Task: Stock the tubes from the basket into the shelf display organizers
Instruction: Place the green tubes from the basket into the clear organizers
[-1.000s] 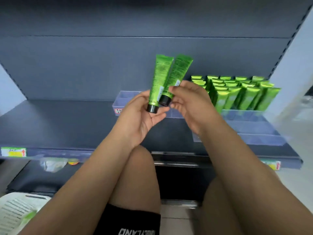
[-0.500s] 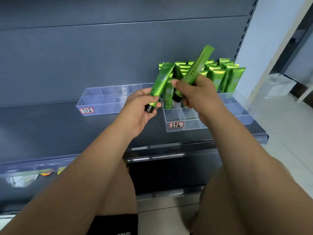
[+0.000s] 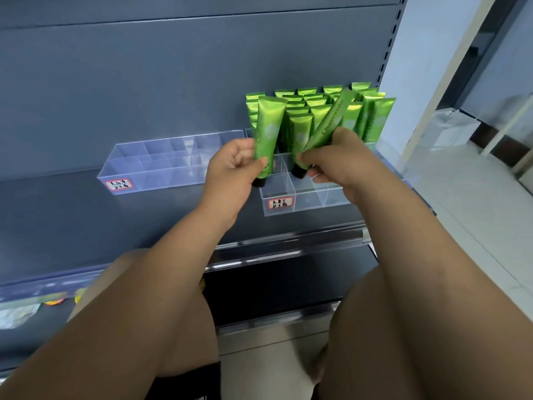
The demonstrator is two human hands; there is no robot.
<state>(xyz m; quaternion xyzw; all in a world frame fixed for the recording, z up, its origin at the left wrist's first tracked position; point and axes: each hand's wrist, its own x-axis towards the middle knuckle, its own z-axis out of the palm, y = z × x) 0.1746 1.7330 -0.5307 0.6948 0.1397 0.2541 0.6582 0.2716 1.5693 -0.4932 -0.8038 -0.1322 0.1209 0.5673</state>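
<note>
A dark grey shelf point(image 3: 57, 215) crosses mid-frame below a grey back panel point(image 3: 144, 82), with pale tiled floor point(image 3: 467, 203) at right. At centre, the left hand point(image 3: 233, 168) has its grip round an upright green tube point(image 3: 266, 131) and the right hand point(image 3: 337, 160) round a tilted tube point(image 3: 331, 122), both over the clear organizer point(image 3: 305, 203), whose rear holds stocked tubes point(image 3: 372, 116).

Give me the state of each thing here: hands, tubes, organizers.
left hand, grips left tube
left tube, upright, cap down
right hand, grips right tube
right tube, tilted, cap down
right organizer, back rows filled, front cells vacant
stocked tubes, upright in right organizer
left organizer, no tubes inside
</note>
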